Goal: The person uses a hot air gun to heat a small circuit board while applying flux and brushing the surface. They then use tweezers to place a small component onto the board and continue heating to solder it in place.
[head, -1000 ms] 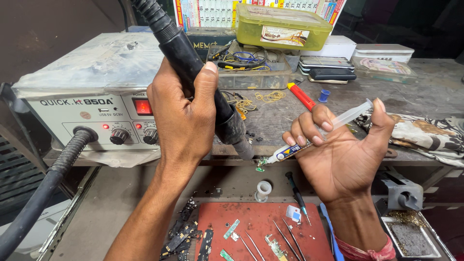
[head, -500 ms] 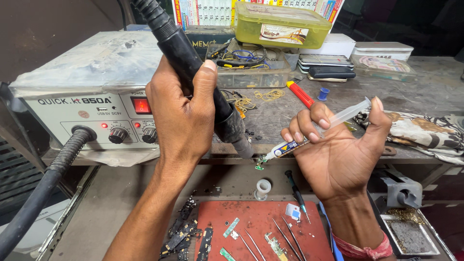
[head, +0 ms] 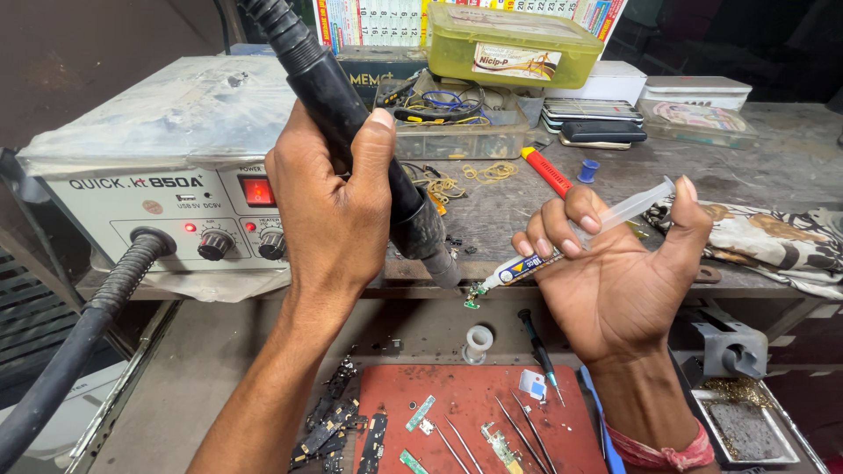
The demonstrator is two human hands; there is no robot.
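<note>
Hot-air station left; mat front centre; lidded box behind.

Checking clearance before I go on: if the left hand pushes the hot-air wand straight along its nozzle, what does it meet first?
Probably the small green part at the syringe tip, just past the nozzle of the wand held by the left hand. Depth is unclear; the right hand holds the syringe.

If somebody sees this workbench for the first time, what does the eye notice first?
In the centre, the left hand grips a black hot-air handpiece, nozzle pointing down. Beside it, the right hand holds a clear syringe, tip near a tiny green part. At left stands the grey rework station, its red switch lit.
</note>
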